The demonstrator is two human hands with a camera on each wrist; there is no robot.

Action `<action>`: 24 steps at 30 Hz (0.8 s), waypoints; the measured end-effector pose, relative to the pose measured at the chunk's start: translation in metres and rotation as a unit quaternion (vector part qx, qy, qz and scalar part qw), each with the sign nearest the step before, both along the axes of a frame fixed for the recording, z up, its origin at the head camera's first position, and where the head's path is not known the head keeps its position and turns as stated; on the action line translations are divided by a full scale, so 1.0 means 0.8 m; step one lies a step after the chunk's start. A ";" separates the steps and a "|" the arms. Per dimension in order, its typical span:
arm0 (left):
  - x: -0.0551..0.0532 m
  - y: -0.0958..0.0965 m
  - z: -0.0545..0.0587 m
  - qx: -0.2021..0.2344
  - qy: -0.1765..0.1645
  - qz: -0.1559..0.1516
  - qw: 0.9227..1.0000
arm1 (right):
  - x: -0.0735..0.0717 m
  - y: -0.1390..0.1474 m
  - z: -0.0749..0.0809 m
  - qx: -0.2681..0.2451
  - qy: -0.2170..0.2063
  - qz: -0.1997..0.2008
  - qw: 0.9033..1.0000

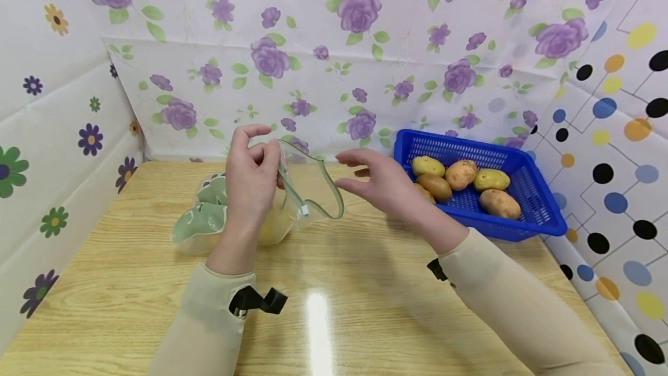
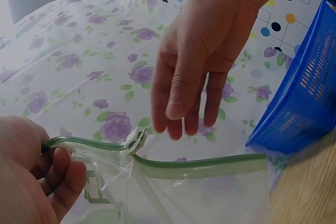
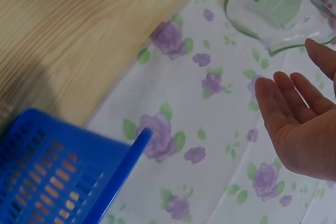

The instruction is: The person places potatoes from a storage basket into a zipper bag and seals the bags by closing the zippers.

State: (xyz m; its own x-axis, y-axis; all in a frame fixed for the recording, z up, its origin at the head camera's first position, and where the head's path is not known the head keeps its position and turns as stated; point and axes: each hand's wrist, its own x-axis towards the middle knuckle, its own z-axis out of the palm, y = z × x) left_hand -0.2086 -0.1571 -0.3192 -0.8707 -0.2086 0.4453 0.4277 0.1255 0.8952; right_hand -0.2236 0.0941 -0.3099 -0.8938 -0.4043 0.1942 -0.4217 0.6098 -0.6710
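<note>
My left hand (image 1: pixel 253 176) pinches one edge of a clear zip bag (image 2: pixel 210 192) with a green seal strip and a small white slider. In the head view the bag's mouth gapes toward the right. Something pale yellow shows through the lower part of this bag, partly behind my left hand. Just right of the mouth is my right hand (image 1: pixel 383 181), its fingers extended and holding nothing. In the right wrist view those fingers point toward the green-edged opening, a little apart from it. Green-printed clear bags (image 1: pixel 200 222) lie on the table left of my left wrist.
A blue perforated basket (image 1: pixel 485 225) stands at the right rear of the wooden table (image 1: pixel 365 306), holding several potatoes (image 1: pixel 461 174). A flower-printed cloth wall (image 1: pixel 323 86) rises behind the table, with patterned sheets on both sides.
</note>
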 end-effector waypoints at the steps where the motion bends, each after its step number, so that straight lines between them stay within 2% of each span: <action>1: 0.000 0.000 0.000 -0.001 -0.001 0.001 1.000 | 0.000 0.006 -0.001 0.011 0.005 -0.007 1.000; 7: 0.001 0.002 0.000 -0.001 -0.004 0.000 1.000 | -0.004 0.042 -0.004 0.070 0.034 -0.041 0.996; 14: 0.001 0.002 0.000 0.002 -0.003 -0.002 1.000 | -0.013 0.088 -0.008 0.108 0.062 -0.068 0.990; 24: 0.001 0.003 0.001 -0.006 -0.007 -0.002 1.000 | -0.023 0.161 -0.011 0.105 0.026 -0.118 0.987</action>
State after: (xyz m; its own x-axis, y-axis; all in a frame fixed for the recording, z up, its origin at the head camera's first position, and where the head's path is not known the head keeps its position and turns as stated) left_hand -0.2077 -0.1549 -0.3187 -0.8774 -0.1990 0.4365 0.4166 0.1352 0.8990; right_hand -0.2418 0.2226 -0.3186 -0.9591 -0.2222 0.1753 -0.2812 0.8188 -0.5005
